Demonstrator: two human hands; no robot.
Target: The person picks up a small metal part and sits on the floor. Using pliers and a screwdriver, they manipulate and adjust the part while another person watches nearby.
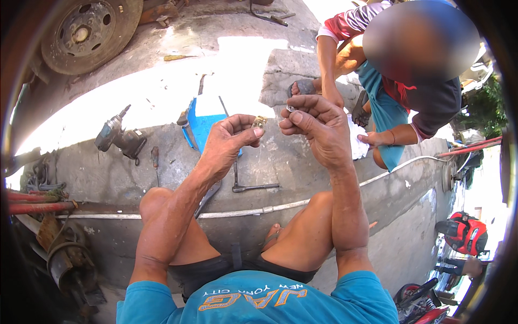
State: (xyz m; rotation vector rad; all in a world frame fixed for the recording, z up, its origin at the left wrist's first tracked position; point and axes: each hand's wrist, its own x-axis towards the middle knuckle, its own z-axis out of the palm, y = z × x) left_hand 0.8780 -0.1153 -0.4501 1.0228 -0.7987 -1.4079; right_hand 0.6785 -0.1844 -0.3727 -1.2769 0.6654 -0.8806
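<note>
Both my hands are raised in front of me, a short gap between them. Pinched in the fingertips of my left hand is a small brass-coloured metal fitting. My right hand grips a small silvery metal piece between thumb and forefinger; its exact kind is too small to make out. Below my hands, on the concrete, lies a ratchet wrench. Beyond my left hand is a blue tray-like piece, partly covered by my hand and in strong sunlight.
A cordless impact wrench and a screwdriver lie to the left. A person crouches at the far right, holding something white. A large wheel stands far left. A white pipe crosses the ground before me.
</note>
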